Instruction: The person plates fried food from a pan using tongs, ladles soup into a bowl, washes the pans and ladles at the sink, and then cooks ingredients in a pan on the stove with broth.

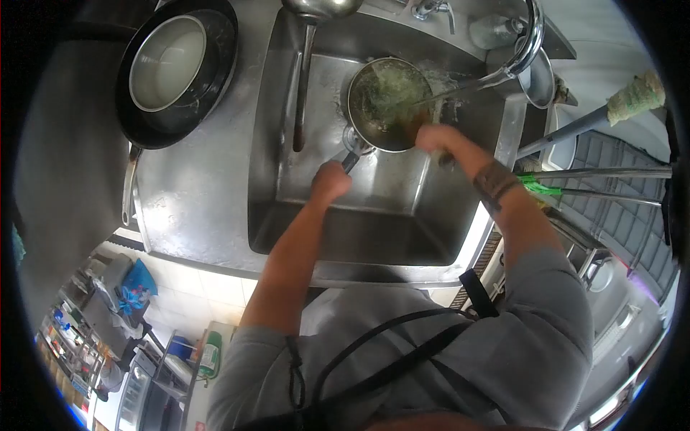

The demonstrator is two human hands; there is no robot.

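Note:
A round metal saucepan (357, 126) is held low over the steel sink (374, 190), with water and greenish-white bits inside it. My left hand (330, 181) is closed round the pan's dark handle (351, 162). Closed in a fist at the pan's right rim, my right hand (435, 138) grips a tool with a brown, blurred end (415, 123) inside the pan. A stubby end of it (447, 159) sticks out below the fist; its exact kind is unclear. From the curved tap (528, 54), water runs into the pan.
A large ladle (305, 86) leans over the sink's back left edge. Left on the counter, a black frying pan (223, 72) holds a white bowl (169, 65). A strainer-like metal bowl (537, 82) and a clear bottle (492, 32) stand back right. Long poles (596, 174) reach in from the right.

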